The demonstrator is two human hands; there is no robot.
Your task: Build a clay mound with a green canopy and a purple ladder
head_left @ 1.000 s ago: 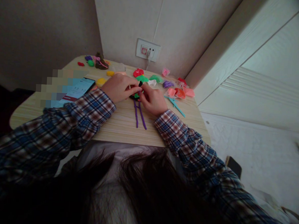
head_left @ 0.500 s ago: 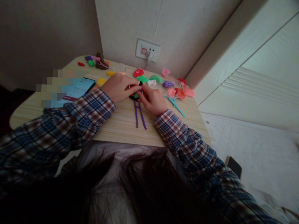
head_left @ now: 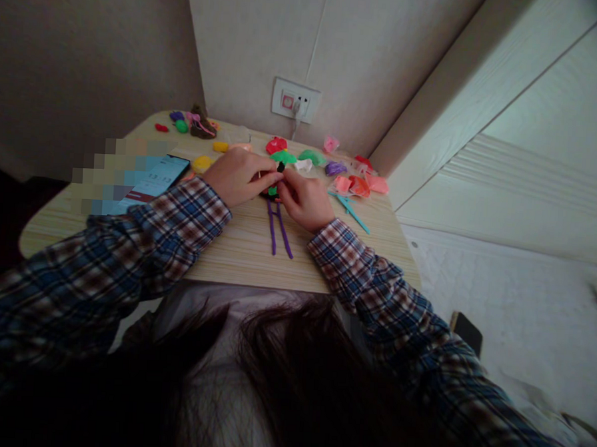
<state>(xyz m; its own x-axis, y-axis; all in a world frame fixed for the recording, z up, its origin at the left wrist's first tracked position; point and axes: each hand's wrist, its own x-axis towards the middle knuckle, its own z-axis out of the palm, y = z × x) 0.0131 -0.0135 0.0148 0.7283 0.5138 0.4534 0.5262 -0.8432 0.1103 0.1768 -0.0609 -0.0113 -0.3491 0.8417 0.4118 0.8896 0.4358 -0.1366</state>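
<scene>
My left hand [head_left: 243,176] and my right hand [head_left: 306,196] meet at the fingertips over the middle of the table. Between them they pinch a small black lump of modelling clay [head_left: 281,166]. Just below the fingers lies a dark, rounded clay piece with a green patch [head_left: 273,191] on it, mostly covered by my hands. Two thin purple clay strips [head_left: 278,232], joined by a short crossbar, run from it toward the table's front edge. Light blue plastic modelling tools [head_left: 352,211] lie to the right of my right hand.
Wrapped clay lumps line the back of the table [head_left: 216,259], among them a red one [head_left: 276,145] and a purple one [head_left: 336,168]. A lit phone [head_left: 153,179] lies at left, beside a brown clay figure [head_left: 202,124]. A plugged socket [head_left: 295,100] is on the wall.
My fingers have shifted only slightly around the black clay. The arms and the things on the table look the same.
</scene>
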